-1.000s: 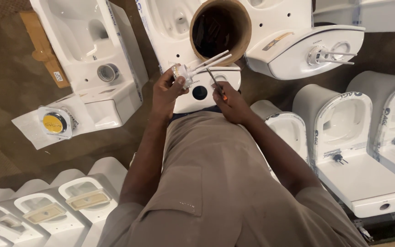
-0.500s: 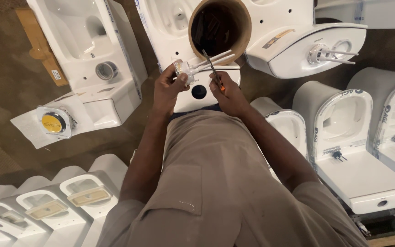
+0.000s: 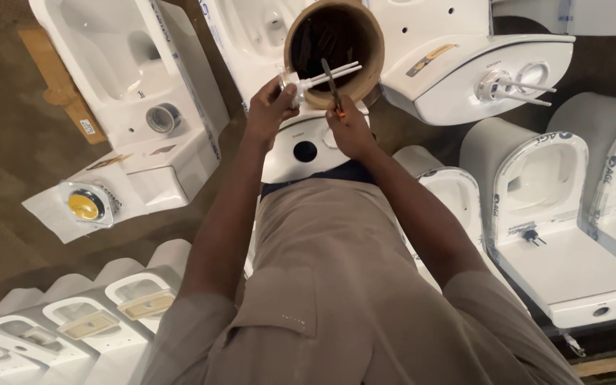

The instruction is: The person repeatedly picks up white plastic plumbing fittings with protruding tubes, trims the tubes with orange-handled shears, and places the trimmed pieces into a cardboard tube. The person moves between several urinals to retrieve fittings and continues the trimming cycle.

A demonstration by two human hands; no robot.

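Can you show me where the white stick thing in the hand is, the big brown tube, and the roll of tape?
white rod fitting (image 3: 326,75), head view, on its twin white rods.
brown cardboard tube (image 3: 373,44), head view, on its right rim.
tape roll (image 3: 162,117), head view, on its outer ring.

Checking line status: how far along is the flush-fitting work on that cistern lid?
Done: a neighbouring lid already carries its button and rods. In hand: left hand holds a white two-rod fitting; right hand works pliers on it. Left: the lid below shows an unfilled hole.
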